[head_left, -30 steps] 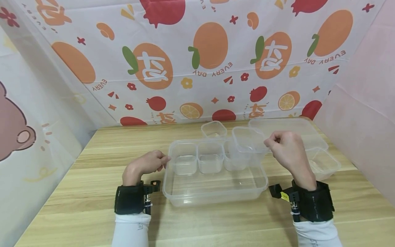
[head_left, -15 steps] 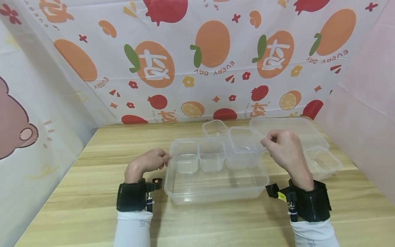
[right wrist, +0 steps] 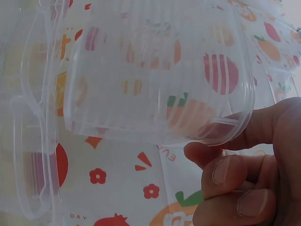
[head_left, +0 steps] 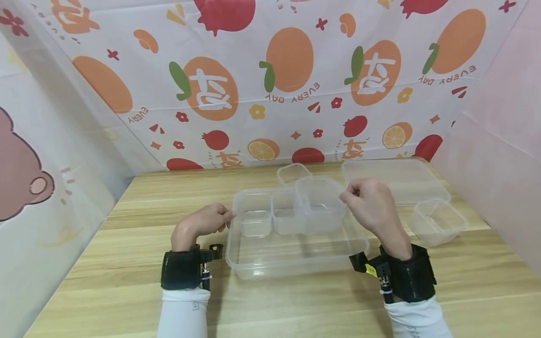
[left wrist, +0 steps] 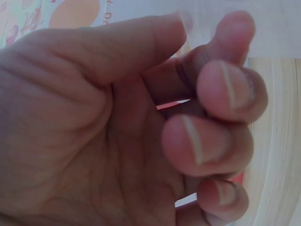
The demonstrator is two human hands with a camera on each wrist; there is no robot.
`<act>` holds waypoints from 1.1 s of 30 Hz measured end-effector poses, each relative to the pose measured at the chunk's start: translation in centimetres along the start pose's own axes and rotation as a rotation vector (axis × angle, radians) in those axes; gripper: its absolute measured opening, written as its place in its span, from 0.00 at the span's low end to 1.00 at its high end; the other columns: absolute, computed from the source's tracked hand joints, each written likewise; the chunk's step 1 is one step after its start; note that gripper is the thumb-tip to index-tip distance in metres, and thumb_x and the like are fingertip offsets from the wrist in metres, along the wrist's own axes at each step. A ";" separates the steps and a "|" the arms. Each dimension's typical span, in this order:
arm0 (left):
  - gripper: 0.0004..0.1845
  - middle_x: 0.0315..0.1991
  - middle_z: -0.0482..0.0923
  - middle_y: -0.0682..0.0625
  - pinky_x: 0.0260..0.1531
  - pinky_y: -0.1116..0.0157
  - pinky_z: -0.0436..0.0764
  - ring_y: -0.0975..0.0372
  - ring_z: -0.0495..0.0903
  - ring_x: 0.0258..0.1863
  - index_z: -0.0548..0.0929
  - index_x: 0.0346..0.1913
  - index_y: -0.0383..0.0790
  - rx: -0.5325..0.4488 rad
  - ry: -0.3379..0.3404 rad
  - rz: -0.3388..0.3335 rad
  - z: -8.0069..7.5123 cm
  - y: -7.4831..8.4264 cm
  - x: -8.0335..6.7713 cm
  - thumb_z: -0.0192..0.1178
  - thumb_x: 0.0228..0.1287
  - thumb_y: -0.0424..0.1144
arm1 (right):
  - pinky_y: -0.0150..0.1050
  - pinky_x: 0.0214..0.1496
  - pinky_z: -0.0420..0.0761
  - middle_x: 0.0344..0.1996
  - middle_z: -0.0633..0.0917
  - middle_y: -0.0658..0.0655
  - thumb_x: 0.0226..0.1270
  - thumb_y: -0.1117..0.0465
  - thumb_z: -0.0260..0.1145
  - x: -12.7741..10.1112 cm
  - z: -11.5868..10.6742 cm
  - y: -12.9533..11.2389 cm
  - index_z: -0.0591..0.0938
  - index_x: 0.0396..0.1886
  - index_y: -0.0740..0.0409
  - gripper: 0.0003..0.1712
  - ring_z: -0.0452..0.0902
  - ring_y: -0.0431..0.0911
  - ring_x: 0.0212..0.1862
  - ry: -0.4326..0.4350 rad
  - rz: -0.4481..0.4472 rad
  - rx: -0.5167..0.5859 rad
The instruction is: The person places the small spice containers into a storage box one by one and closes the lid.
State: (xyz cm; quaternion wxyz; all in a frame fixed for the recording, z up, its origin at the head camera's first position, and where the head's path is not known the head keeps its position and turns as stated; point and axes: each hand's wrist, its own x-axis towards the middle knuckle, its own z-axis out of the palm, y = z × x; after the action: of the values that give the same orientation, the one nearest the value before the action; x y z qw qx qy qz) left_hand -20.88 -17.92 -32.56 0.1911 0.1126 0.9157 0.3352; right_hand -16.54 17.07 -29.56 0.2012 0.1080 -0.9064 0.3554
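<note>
Small clear tub (head_left: pixel 318 205) held aloft by right hand (head_left: pixel 368 206), pinched at its right rim between thumb and curled fingers. Tub hangs over the back right part of the tray (head_left: pixel 296 263), tilted slightly, not resting on anything. Right wrist view: tub's (right wrist: pixel 155 75) ribbed wall and rounded corner seen from below, fingers (right wrist: pixel 225 172) curled under the rim.

Tray is a large clear rectangular box on the desk (head_left: pixel 105 281), long side toward the person. Inside it, along the back wall, two more small tubs: one (head_left: pixel 252 213) at back left, one (head_left: pixel 285 217) just beside it to the right. Held tub overlaps the second one in the head view; cannot tell if they touch.

Left hand (head_left: pixel 204 223) sits at the tray's left edge, fingertips against or at the rim near the back left corner. Fingers curled; left wrist view shows the hand (left wrist: pixel 141 127) as a loose fist with nothing visible inside it. Whether it grips the rim, cannot tell.

Outside the tray: one small tub (head_left: pixel 293 172) behind it on the desk; another (head_left: pixel 437 220) to the right, well apart from the tray; a flat clear lid (head_left: pixel 393 180) at back right, beyond that tub.

Both wrists carry black straps with camera mounts; white sleeves. Fruit-print cloth (head_left: pixel 270 84) backs the desk.
</note>
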 end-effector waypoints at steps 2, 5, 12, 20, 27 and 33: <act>0.17 0.22 0.67 0.50 0.29 0.61 0.64 0.58 0.64 0.24 0.80 0.31 0.34 -0.001 0.000 0.004 0.0 0.0 -0.1 0.50 0.80 0.39 | 0.38 0.25 0.62 0.12 0.68 0.48 0.64 0.71 0.60 0.0 0.3 -0.2 0.80 0.15 0.59 0.16 0.63 0.46 0.18 -0.007 0.002 0.001; 0.17 0.21 0.67 0.50 0.28 0.61 0.63 0.58 0.63 0.23 0.80 0.31 0.34 0.001 -0.001 0.007 0.0 0.0 -0.1 0.50 0.80 0.39 | 0.39 0.26 0.62 0.12 0.69 0.49 0.63 0.71 0.60 0.0 0.7 -0.6 0.81 0.16 0.60 0.15 0.64 0.46 0.20 -0.020 0.005 0.004; 0.17 0.21 0.67 0.50 0.28 0.61 0.63 0.58 0.64 0.23 0.80 0.32 0.34 0.005 0.003 0.005 -0.1 -0.1 0.0 0.50 0.80 0.39 | 0.40 0.28 0.64 0.12 0.69 0.49 0.63 0.71 0.59 0.1 1.6 -1.7 0.82 0.16 0.61 0.15 0.66 0.47 0.20 -0.040 0.000 0.019; 0.18 0.21 0.67 0.50 0.27 0.61 0.63 0.58 0.64 0.23 0.81 0.31 0.35 0.018 0.000 0.009 0.0 -0.2 0.1 0.49 0.80 0.40 | 0.38 0.26 0.63 0.12 0.67 0.48 0.64 0.71 0.60 0.2 3.2 -3.2 0.81 0.16 0.61 0.16 0.65 0.46 0.19 -0.073 -0.024 0.047; 0.18 0.21 0.67 0.50 0.27 0.61 0.63 0.58 0.64 0.23 0.81 0.31 0.34 0.011 -0.003 0.013 0.0 -0.2 0.1 0.49 0.80 0.39 | 0.36 0.23 0.62 0.12 0.71 0.48 0.63 0.71 0.61 0.4 4.3 -3.5 0.84 0.19 0.62 0.13 0.67 0.44 0.18 -0.095 -0.058 0.034; 0.18 0.21 0.67 0.50 0.28 0.61 0.64 0.58 0.64 0.24 0.81 0.32 0.34 0.009 0.003 0.018 0.0 -0.2 0.0 0.49 0.80 0.39 | 0.36 0.22 0.62 0.11 0.69 0.48 0.64 0.71 0.60 0.5 4.2 -3.4 0.84 0.19 0.62 0.14 0.66 0.45 0.17 -0.104 -0.048 0.032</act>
State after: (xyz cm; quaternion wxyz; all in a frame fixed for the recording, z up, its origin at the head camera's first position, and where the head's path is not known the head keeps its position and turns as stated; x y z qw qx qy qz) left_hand -20.91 -18.07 -32.63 0.1862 0.1212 0.9165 0.3327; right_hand -17.06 11.65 -30.09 0.1604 0.1513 -0.9071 0.3586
